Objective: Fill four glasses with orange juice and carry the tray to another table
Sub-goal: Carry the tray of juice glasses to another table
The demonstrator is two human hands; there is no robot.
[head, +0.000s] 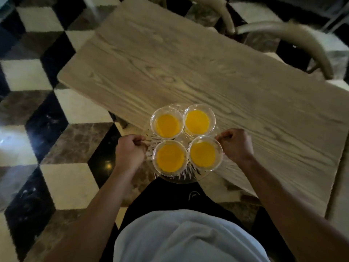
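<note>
A round clear cut-glass tray (pixel 186 176) carries several glasses of orange juice: back left (pixel 167 122), back right (pixel 198 120), front left (pixel 170 157), front right (pixel 204 153). My left hand (pixel 129 152) grips the tray's left rim with curled fingers. My right hand (pixel 236 144) grips its right rim the same way. The tray is held over the near edge of a pale wooden table (pixel 207 72), partly above the tabletop and partly above the floor.
The wooden table stretches away to the upper right. Two curved-back chairs (pixel 294 35) stand at its far side. A checkered black, white and brown tile floor (pixel 66 129) lies to the left. My pale shirt (pixel 188 237) fills the bottom.
</note>
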